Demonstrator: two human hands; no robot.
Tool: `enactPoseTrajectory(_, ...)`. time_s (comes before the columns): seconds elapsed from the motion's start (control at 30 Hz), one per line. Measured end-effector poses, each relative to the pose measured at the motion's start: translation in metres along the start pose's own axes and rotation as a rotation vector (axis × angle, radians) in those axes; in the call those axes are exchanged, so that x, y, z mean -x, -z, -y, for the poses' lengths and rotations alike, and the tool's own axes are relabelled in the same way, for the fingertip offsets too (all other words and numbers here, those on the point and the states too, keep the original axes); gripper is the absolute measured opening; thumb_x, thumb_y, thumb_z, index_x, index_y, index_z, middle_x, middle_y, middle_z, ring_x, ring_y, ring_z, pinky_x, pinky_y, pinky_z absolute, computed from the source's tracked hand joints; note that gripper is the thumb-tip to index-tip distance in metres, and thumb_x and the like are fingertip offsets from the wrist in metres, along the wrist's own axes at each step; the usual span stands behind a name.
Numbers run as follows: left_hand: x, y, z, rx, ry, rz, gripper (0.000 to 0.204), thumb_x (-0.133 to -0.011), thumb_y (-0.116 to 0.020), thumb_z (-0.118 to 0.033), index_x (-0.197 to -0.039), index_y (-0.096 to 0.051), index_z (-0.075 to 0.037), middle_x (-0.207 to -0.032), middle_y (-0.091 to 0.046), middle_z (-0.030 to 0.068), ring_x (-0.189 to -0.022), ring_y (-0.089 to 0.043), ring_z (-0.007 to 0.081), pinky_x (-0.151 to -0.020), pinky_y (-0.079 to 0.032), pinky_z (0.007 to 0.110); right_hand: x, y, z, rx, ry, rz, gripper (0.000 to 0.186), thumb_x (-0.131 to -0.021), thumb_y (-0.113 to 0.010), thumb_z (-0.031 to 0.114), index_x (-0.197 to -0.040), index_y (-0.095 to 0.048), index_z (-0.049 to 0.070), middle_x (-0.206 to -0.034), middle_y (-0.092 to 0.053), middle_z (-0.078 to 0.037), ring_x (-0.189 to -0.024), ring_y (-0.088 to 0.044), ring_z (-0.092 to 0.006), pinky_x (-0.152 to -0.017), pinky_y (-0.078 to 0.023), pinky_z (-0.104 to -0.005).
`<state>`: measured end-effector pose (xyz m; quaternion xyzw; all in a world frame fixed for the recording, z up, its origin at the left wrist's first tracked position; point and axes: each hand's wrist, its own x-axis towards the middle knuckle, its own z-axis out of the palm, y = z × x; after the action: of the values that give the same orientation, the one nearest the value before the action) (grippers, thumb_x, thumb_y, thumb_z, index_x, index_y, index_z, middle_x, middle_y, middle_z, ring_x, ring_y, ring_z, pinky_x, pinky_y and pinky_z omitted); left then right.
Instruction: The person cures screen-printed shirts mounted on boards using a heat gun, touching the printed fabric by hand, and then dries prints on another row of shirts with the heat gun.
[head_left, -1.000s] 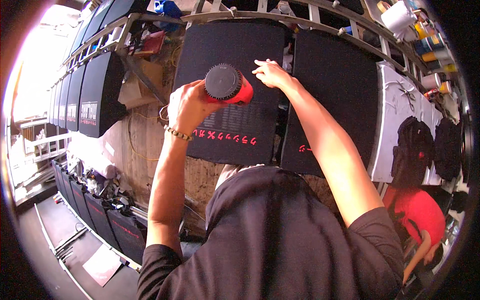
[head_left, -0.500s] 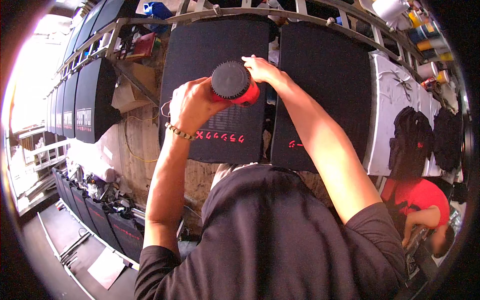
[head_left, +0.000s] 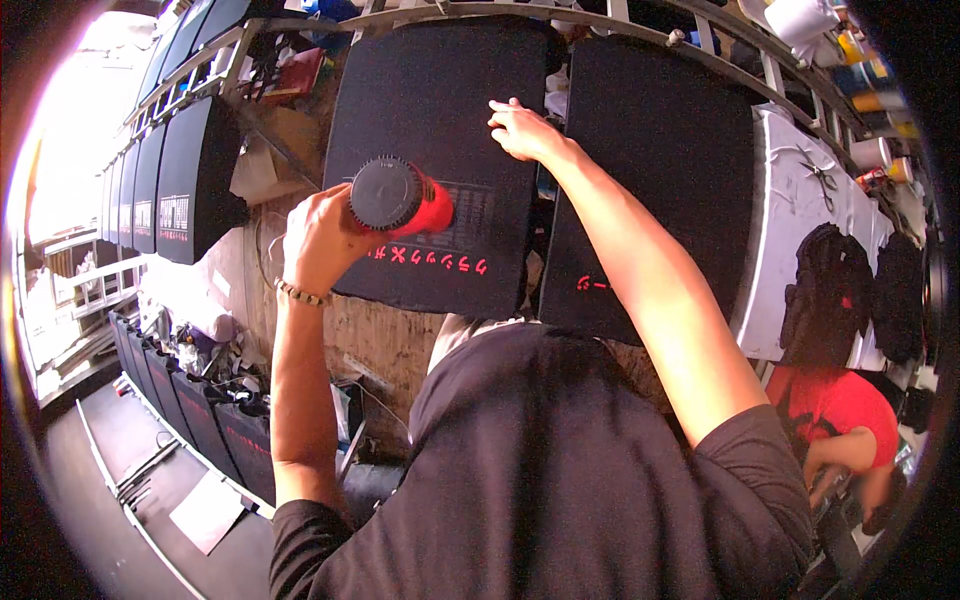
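Note:
My left hand (head_left: 325, 235) is closed round a red heat gun (head_left: 434, 208) with a round, ribbed black end. The gun is over the near part of a black T-shirt (head_left: 435, 100) spread flat on a board, above pale printed lines and a row of red characters. Its nozzle is hidden from here. My right hand (head_left: 522, 130) hovers by the right edge of that shirt, fingers loosely bent and partly apart, holding nothing. Under my right forearm a second black T-shirt (head_left: 660, 130) lies flat on its own board, with red marks near its near edge.
A metal rail (head_left: 480, 10) runs behind the boards. More black shirts (head_left: 190, 180) stand on boards at left. On the right, a white-covered board (head_left: 775, 210) bears scissors (head_left: 818, 177) and a crumpled black garment (head_left: 825, 290). A person in red (head_left: 840, 410) bends at the lower right.
My left hand has moved the heat gun left and toward me, over the printed lines. My right hand has shifted slightly and is now apart from the gun.

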<state>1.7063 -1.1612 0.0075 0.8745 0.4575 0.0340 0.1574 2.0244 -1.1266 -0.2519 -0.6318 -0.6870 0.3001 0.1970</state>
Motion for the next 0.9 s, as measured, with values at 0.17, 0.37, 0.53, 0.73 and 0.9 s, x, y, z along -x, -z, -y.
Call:
enactPoseTrajectory(0.17, 0.018, -0.007, -0.006, 0.009, -0.007, -0.010, 0.048, -0.064, -0.093, -0.039, -0.098, -0.078, -0.008, -0.095, -0.076, 0.0137, -0.087, -0.073, 0.0367, -0.078, -0.059, 0.044, 0.020, 0.009, 0.027, 0.071, -0.092, 0.063, 0.043, -0.096, -0.064, 0.021, -0.138, -0.063, 0.009, -0.170, -0.033, -0.010, -0.158, -0.027, -0.0393, -0.126, -0.027, -0.0601)
enactPoseTrajectory(0.37, 0.008, -0.015, -0.035, 0.035, 0.045, 0.044, 0.046, -0.066, -0.092, -0.039, -0.100, -0.078, -0.010, -0.100, -0.076, 0.0152, -0.091, -0.074, 0.0364, -0.079, -0.059, 0.044, 0.038, 0.003, 0.010, 0.149, 0.042, -0.011, 0.055, -0.096, -0.067, 0.024, -0.148, -0.056, 0.010, -0.172, -0.030, -0.008, -0.159, -0.023, -0.0391, -0.128, -0.021, -0.0602)
enactPoseTrajectory(0.53, -0.012, -0.024, -0.050, 0.091, 0.000, -0.073, 0.050, -0.069, -0.091, -0.043, -0.105, -0.078, -0.011, -0.102, -0.077, 0.0154, -0.094, -0.074, 0.0380, -0.079, -0.059, 0.045, 0.041, 0.007, 0.000, 0.242, 0.139, 0.014, 0.060, -0.100, -0.063, 0.030, -0.156, -0.048, 0.016, -0.173, -0.027, -0.005, -0.160, -0.020, -0.0381, -0.128, -0.017, -0.0627)
enactPoseTrajectory(0.73, -0.024, -0.023, -0.057, 0.042, -0.009, -0.048, 0.053, -0.070, -0.091, -0.047, -0.108, -0.078, -0.012, -0.101, -0.077, 0.0149, -0.093, -0.074, 0.0374, -0.079, -0.059, 0.044, 0.045, 0.017, -0.006, 0.300, 0.108, 0.120, 0.062, -0.105, -0.056, 0.044, -0.163, -0.037, 0.032, -0.176, -0.016, 0.007, -0.163, -0.007, -0.0350, -0.127, -0.012, -0.0690)
enactPoseTrajectory(0.9, -0.013, -0.021, -0.058, -0.005, -0.014, 0.003, 0.052, -0.069, -0.091, -0.048, -0.106, -0.079, -0.013, -0.098, -0.077, 0.0132, -0.091, -0.074, 0.0370, -0.078, -0.059, 0.043, 0.043, 0.012, -0.015, 0.282, 0.114, 0.142, 0.059, -0.107, -0.051, 0.046, -0.164, -0.034, 0.036, -0.177, -0.011, 0.010, -0.163, -0.003, -0.0344, -0.126, -0.010, -0.0714)
